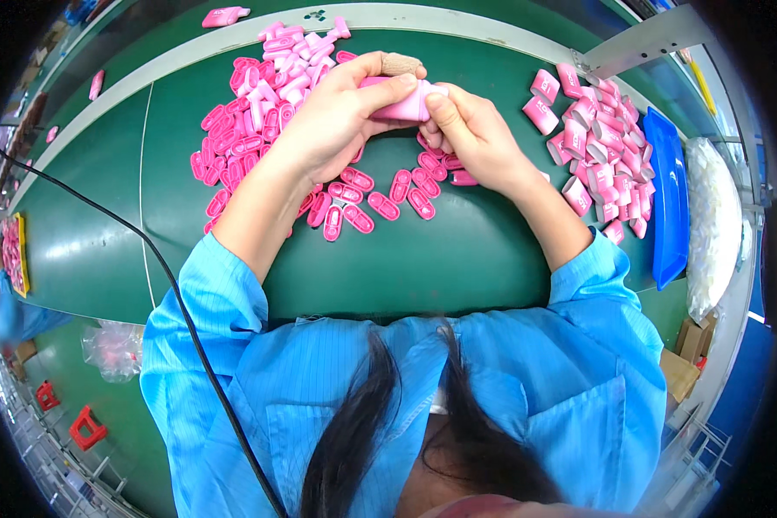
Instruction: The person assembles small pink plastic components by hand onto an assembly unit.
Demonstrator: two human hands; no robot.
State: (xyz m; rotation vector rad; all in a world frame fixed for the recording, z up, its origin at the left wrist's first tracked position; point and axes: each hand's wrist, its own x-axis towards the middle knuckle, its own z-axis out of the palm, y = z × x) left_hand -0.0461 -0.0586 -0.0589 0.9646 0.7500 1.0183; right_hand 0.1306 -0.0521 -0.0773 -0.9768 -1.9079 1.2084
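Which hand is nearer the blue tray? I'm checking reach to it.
Right. The right hand is between the tray and the left hand, which is farther off; both grip one pink part.

Smooth, glossy pink plastic is seen in the case (403,102) at upper centre, matt green covering on the table (457,259), and shiny blue plastic in the tray (669,198) at right.
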